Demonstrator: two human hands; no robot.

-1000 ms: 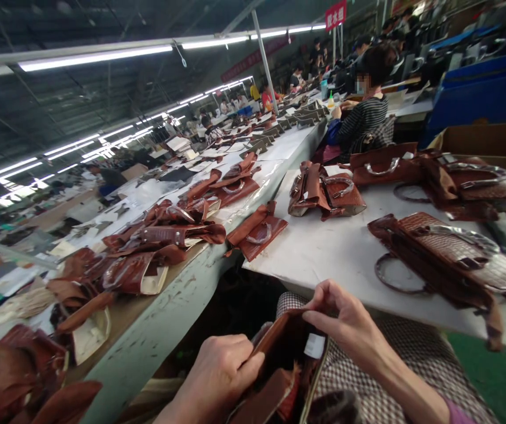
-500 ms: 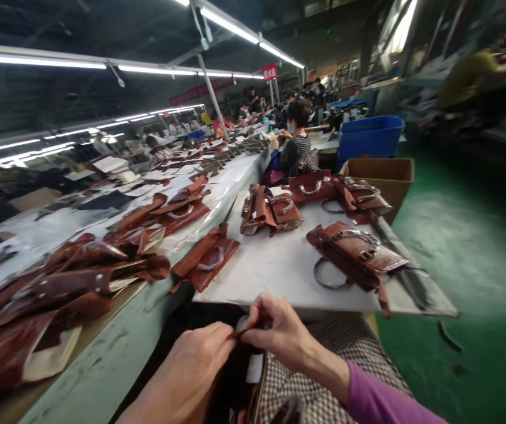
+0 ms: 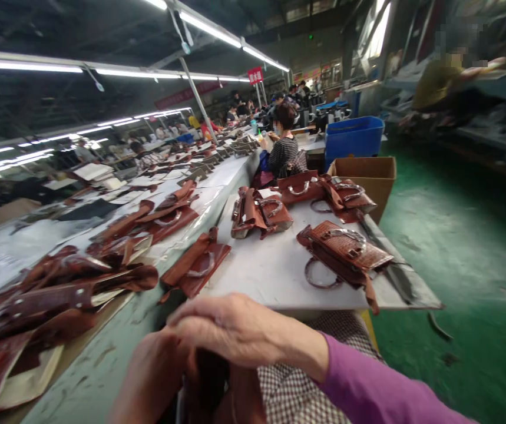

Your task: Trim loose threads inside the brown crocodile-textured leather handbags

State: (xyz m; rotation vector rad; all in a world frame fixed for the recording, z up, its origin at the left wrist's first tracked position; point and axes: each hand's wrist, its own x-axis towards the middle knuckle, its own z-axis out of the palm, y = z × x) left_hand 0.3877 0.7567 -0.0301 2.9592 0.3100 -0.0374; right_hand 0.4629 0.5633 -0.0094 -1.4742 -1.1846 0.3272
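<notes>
A brown leather handbag (image 3: 246, 391) with a dark opening lies in my lap, partly covered by my hands. My right hand (image 3: 239, 330) reaches across its top, fingers closed together over the bag's upper edge and against the other hand. Lower left, my left hand (image 3: 155, 368) is closed at the same edge, somewhat blurred, with its fingertips hidden beneath the right hand. Beyond them, on the white tabletop (image 3: 253, 285), lie a brown handbag (image 3: 197, 262) with a plastic-wrapped handle and a crocodile-textured handbag (image 3: 345, 247).
More handbags (image 3: 261, 211) lie farther back on this table. Along the left, a long workbench (image 3: 89, 368) carries a heap of brown bag parts (image 3: 53, 294). A cardboard box (image 3: 367, 176) and a blue bin (image 3: 354, 141) stand behind. A co-worker (image 3: 284, 150) in stripes sits ahead.
Both hands have moved left and drawn together, the right now overlapping the left. More of the bag's brown leather shows in my lap. The view has swung slightly right.
</notes>
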